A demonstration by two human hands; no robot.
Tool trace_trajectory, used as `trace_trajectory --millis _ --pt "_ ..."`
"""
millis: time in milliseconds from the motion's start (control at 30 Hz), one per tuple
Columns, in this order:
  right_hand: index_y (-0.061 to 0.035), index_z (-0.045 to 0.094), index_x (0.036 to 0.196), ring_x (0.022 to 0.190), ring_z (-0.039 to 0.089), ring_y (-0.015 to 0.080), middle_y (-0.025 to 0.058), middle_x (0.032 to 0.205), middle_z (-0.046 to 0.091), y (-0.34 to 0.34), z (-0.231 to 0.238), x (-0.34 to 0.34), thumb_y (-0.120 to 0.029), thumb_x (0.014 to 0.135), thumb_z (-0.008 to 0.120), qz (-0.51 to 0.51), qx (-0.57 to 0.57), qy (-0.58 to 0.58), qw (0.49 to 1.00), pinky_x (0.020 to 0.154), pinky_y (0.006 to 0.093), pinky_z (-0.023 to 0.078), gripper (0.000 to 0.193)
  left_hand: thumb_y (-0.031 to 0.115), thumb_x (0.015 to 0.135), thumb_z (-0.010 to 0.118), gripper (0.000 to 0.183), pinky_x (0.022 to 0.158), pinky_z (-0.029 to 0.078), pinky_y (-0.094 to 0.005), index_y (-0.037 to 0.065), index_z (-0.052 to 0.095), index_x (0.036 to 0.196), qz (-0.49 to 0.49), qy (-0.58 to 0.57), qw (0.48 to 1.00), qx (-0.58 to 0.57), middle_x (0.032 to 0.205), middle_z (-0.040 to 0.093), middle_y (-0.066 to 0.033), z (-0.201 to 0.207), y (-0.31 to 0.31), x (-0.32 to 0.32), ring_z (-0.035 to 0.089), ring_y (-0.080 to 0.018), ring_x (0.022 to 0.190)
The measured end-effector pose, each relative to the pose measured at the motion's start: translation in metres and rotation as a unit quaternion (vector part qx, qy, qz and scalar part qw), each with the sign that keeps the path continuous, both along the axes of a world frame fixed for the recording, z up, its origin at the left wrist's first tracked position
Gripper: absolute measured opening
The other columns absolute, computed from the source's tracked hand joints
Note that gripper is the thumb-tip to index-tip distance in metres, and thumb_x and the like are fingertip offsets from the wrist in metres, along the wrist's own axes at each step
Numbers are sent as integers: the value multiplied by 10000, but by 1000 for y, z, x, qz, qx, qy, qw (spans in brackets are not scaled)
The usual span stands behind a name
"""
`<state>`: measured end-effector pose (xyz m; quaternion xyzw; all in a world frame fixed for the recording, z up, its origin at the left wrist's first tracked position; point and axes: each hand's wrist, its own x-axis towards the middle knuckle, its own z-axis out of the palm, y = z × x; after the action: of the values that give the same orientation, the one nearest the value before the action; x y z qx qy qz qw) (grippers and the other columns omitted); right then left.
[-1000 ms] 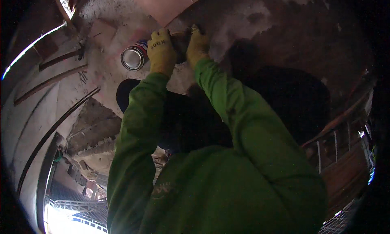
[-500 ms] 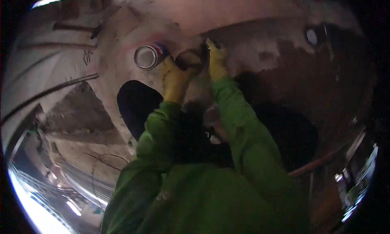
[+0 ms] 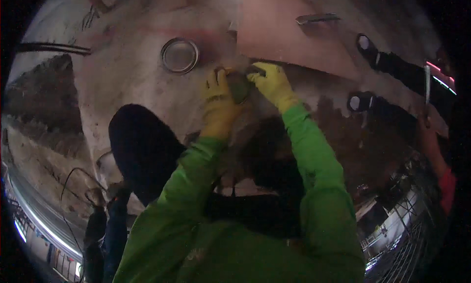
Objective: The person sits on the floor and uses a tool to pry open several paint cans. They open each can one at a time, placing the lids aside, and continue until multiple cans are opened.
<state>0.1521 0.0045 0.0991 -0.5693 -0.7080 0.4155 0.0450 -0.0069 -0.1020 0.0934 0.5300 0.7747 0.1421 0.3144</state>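
Observation:
Both my hands wear yellow gloves and meet in front of me over the dusty floor. My left hand point(image 3: 218, 94) is curled against the side of a dark round container point(image 3: 239, 87), whose inside looks greenish. At its far right rim my right hand point(image 3: 274, 82) pinches a small dark piece point(image 3: 257, 70); blur hides its kind. To the left of my hands stands a round metal tin point(image 3: 179, 56), apart from them, its circular top facing up.
Another person's dark legs and shoes point(image 3: 363, 101) are at the right, with a bare forearm point(image 3: 430, 143) and a red sleeve. More legs point(image 3: 115, 221) show at the lower left near a thin dark cable point(image 3: 63, 199). A flat bar point(image 3: 318, 19) lies at the far right.
My view has shifted, bringing other people's legs into sight. My right hand has turned inward over the round container. The tin now appears farther from my left hand.

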Motion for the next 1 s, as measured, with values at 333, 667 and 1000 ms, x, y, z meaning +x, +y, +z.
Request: trace_trajectory --millis 333,667,1000 --pt "-19 740 1178 950 733 274 156 1064 759 -31 -32 22 -96 901 697 -79 44 144 985 872 389 576 291 196 708 889 1062 1197 388 -510 1 321 1584 -1 -16 999 -48 1578 368 -297 -10 -3 18 411 -487 1425" --pt "1 744 1081 982 681 434 234 1038 723 -16 -5 -4 -292 878 770 -12 65 11 998 862 494 549 357 154 681 912 1123 1192 381 -517 -33 277 1588 -39 32 999 -18 1549 397 -301 1 12 7 394 -499 1433" --pt "20 777 1131 930 677 174 74 1048 762 21 -52 24 -251 927 723 -190 -369 246 876 843 342 521 344 126 638 904 1170 1219 326 -529 -49 248 1590 -47 -3 998 -35 1573 387 -311 10 20 9 359 -490 1471"
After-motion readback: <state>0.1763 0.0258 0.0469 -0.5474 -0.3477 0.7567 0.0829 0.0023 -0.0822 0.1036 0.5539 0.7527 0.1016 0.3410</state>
